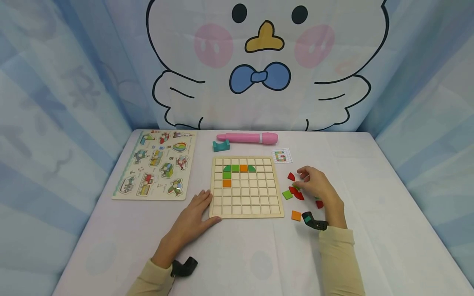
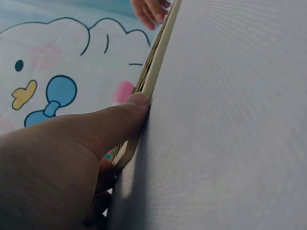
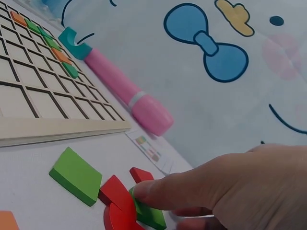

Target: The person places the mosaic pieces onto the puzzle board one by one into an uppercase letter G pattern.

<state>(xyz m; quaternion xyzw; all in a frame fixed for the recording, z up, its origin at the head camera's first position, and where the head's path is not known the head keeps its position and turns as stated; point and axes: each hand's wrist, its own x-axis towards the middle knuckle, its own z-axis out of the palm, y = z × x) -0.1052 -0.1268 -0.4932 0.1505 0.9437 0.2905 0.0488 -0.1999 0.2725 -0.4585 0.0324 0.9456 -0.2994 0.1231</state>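
Observation:
My left hand (image 1: 192, 220) rests at the near left corner of a wooden grid board (image 1: 246, 201). Its thumb touches the board's front edge and its fingers lie along the left side. On the grid, green and orange tiles form a row and a short column, with an orange square (image 1: 227, 183) at the column's lower end. Right of the board, my right hand (image 1: 314, 183) is over loose pieces, its thumb touching a green tile (image 3: 152, 214). Beside that tile are red curved pieces (image 3: 117, 196) and a green square (image 3: 76, 176). The right fingertips are partly hidden.
A pattern card (image 1: 282, 156) lies behind the loose pieces. Behind the board are a pink microphone-shaped toy (image 1: 244, 138) and a teal stand (image 1: 221, 146). A picture puzzle board (image 1: 155, 164) lies at the left. An orange square (image 1: 296, 216) sits near the right wrist.

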